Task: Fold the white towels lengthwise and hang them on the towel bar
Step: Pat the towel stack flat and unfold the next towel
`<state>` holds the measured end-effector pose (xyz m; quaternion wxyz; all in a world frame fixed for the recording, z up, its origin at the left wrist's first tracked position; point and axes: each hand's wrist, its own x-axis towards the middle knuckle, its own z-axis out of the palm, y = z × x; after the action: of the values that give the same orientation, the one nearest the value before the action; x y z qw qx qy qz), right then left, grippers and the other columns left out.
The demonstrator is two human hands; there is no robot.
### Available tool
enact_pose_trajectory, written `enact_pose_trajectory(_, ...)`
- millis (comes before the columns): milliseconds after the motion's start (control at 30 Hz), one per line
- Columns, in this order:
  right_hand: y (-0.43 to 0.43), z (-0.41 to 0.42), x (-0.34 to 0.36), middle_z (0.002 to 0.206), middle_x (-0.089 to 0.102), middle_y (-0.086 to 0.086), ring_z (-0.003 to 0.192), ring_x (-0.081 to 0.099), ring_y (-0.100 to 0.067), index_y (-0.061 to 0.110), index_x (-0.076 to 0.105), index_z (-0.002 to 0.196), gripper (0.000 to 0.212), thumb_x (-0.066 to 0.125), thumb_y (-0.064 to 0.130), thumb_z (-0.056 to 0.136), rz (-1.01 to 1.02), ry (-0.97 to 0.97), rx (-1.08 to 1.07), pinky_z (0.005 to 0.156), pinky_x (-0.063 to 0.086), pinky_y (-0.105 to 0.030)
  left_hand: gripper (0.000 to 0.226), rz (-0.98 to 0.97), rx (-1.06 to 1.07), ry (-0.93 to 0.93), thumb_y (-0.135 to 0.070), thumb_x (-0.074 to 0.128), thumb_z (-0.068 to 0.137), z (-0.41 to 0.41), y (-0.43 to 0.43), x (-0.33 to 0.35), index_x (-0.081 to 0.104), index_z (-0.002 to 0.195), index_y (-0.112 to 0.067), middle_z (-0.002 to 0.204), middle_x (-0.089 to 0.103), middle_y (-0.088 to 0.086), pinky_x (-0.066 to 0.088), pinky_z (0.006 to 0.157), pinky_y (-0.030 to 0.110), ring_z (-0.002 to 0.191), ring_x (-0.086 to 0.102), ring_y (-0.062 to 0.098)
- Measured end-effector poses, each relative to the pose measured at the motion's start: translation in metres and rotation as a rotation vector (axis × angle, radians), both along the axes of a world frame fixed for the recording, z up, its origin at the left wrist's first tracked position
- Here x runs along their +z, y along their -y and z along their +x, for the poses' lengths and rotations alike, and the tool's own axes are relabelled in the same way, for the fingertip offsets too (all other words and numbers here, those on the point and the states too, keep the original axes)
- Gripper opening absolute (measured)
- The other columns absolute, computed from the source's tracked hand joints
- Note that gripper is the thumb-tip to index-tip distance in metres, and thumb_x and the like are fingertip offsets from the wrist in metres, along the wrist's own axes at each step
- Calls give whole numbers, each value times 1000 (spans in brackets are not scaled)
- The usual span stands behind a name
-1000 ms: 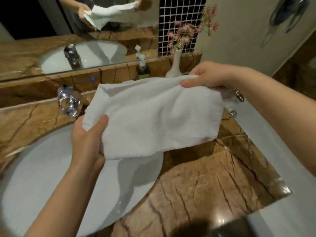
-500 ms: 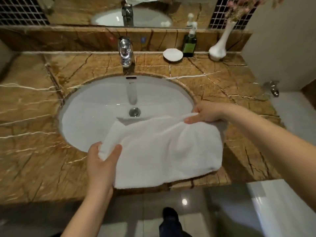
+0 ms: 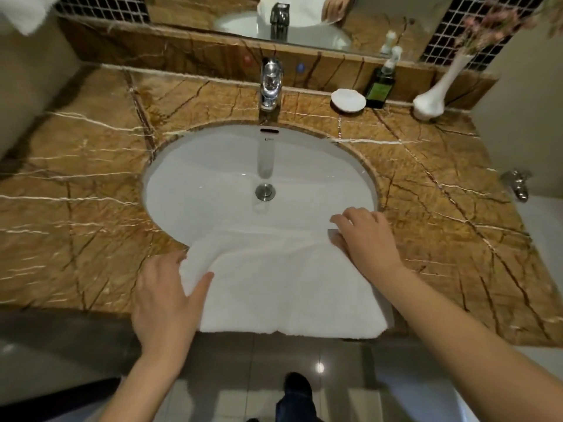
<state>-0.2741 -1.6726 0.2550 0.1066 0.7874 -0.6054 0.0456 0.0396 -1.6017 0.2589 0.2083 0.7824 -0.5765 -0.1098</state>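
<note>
- Towel (image 3: 289, 284): white, spread flat across the front of the surface (image 3: 76, 184). Its far edge overlaps the near rim of the sink (image 3: 158, 166); its near hem reaches the front lip.
- Left hand (image 3: 164, 300): thumb on top of the left edge, fingers (image 3: 170, 260) held together along and beneath it, pinching.
- Right hand (image 3: 365, 239): fingers slightly spread, pinching the far right corner against the thumb.
- Step judged: squaring the towel before the lengthwise fold. Best done by pulling both ends taut, matching the corners, then smoothing the centre ridge.
- Risk: the far edge may sag into the basin.
- Surface: brown veined marble with a tap (image 3: 269, 83), soap dish (image 3: 348, 100), dark bottle (image 3: 380, 86) and white vase (image 3: 432, 95).
- Room: mirror behind, tiled floor below. No towel bar identified.
</note>
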Motion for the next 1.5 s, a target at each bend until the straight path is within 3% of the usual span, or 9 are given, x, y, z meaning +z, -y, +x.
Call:
enact_pose_trajectory(133,-1,17,12,105,62,-9,97,60,-30,14,67,105,27,70,13,78,-7,37,-5,84,42,-41,34,-15,-80,123,-34,67,82,1,-1,4,63,112,-16,106,63,7,43,79,42,101,53,30)
enact_pose_trajectory(267,-17,68,31,106,61,0,100,55,-22,19,64,107,22,48,31,96,177,417,-135,86,41,-39,18,-114,-159,87,-14,71,79,-3,-2,12,67,96,-13,95,66,5,42,72,39,89,58,30)
enact_pose_trajectory(400,-29,126,47,74,70,1,76,65,-19,15,67,75,57,36,60,92,551,832,-306,76,51,-34,17,-196,-196,-24,-8,72,75,-10,-7,26,67,90,-15,89,66,0,35,51,22,78,60,22)
enact_pose_trajectory(500,-32,152,58,62,71,-5,60,68,-23,13,69,67,67,46,74,78,865,1050,-344,71,55,-34,14,-321,-303,8,-6,71,72,-19,-13,40,70,81,-17,87,69,-3,38,57,21,82,60,19)
enact_pose_trajectory(667,-35,157,68,47,57,-4,41,55,-17,7,62,69,25,76,27,74,1168,1386,-530,49,49,-23,14,-361,-446,-71,-4,66,75,-42,-30,43,70,79,-16,78,69,-4,46,54,23,72,64,14)
enact_pose_trajectory(900,-38,123,69,85,60,-14,73,61,-24,-2,61,102,26,56,-5,77,1049,1265,-608,63,51,-30,21,-411,-388,-272,-24,51,85,-50,-32,44,70,92,-16,87,67,-10,39,77,3,85,57,0)
enact_pose_trajectory(1033,-41,98,80,62,50,-3,42,52,-6,10,52,68,18,52,-3,81,960,1293,-623,41,36,-13,28,-202,-290,-388,-21,38,97,-37,-14,36,63,109,-20,107,63,-9,33,80,2,101,56,6)
enact_pose_trajectory(1233,-40,42,98,73,50,-5,56,47,-10,2,54,80,7,52,-4,84,869,1154,-605,43,36,-11,48,146,-719,49,-41,25,100,-36,4,4,23,148,-34,157,13,-12,0,116,27,145,4,6)
enact_pose_trajectory(1500,-33,-23,75,88,66,-2,78,64,-20,13,62,99,24,66,9,76,789,653,-564,64,56,-34,49,113,-800,156,-40,23,99,-100,26,-9,22,147,-32,156,24,-5,6,118,34,145,15,14)
